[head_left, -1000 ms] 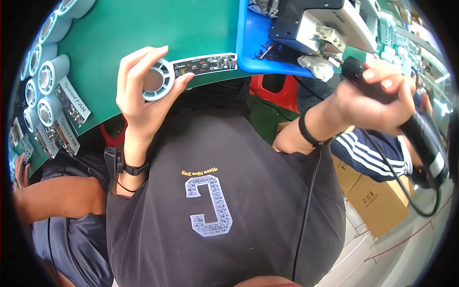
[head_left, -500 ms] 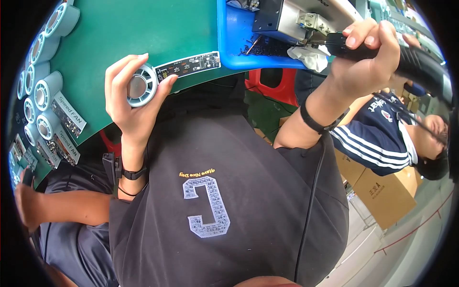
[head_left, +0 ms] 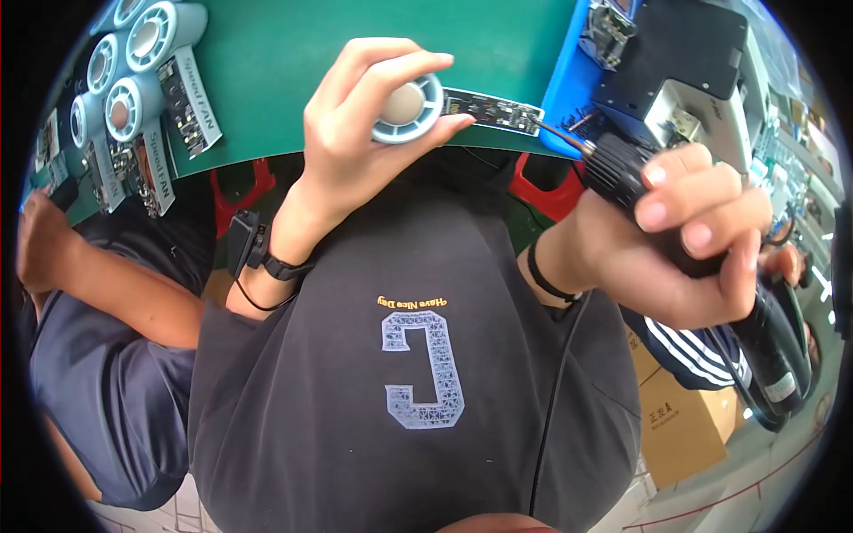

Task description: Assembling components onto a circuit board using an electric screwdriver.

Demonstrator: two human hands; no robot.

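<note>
My left hand [head_left: 342, 133] is closed around the round, pale blue fan housing [head_left: 433, 111] of a small handheld fan, fingers over its far side and thumb at its near edge. A dark circuit board [head_left: 493, 113] in a white-edged strip extends right from the housing, above the green table. My right hand [head_left: 675, 240] grips a black electric screwdriver [head_left: 617, 173], its body running back to the lower right. Its thin bit points left toward the board's right end; whether the tip touches the board or a screw there, I cannot tell.
A blue tray [head_left: 562, 84] at the right holds a black-and-silver box [head_left: 680, 53] and small loose parts. Several similar fans [head_left: 133, 107] lie at the left of the green table [head_left: 267, 80]. At left, a co-worker's hand [head_left: 44, 235]; at right, another person and a cardboard box [head_left: 684, 431].
The screwdriver has come away from the silver box, its bit now at the board's right end. The whole view has shifted, with the fan and tray appearing further right.
</note>
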